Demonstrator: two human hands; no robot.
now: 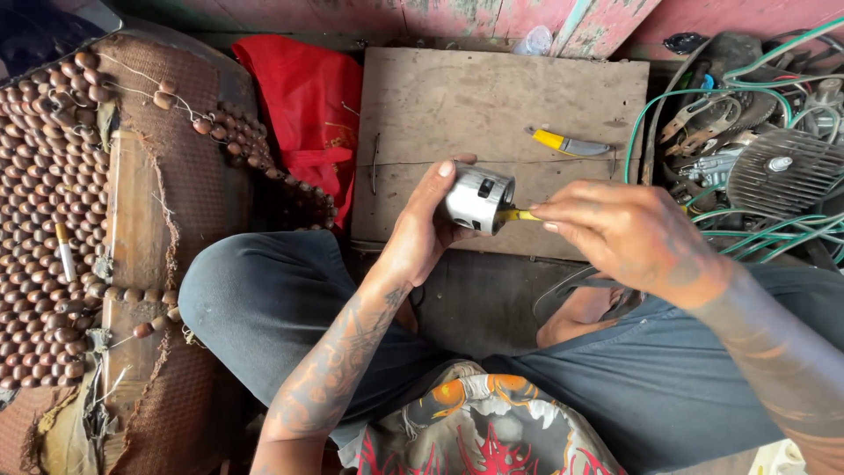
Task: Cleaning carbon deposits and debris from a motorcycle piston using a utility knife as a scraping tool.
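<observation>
**Hands on metal cylinder, centre frame**

Left hand (420,230) wraps a short silver metal cylinder (477,198), fingers curled round its back, thumb on top. The cylinder is held clear of the wooden board (440,105) lying behind it, at centre frame. Right hand (629,233), pinched narrow, grips a thin yellow-handled tool (517,215) whose tip touches the cylinder's open right end.

On the board, upper right of centre: a yellow-handled knife (570,142), lying flat, well apart from both hands. Red cloth (308,105) upper left of the board. Beaded seat mat (44,220) fills the left edge, a cigarette (64,252) resting on it. Green wire and a metal fan guard (778,171) at far right.
</observation>
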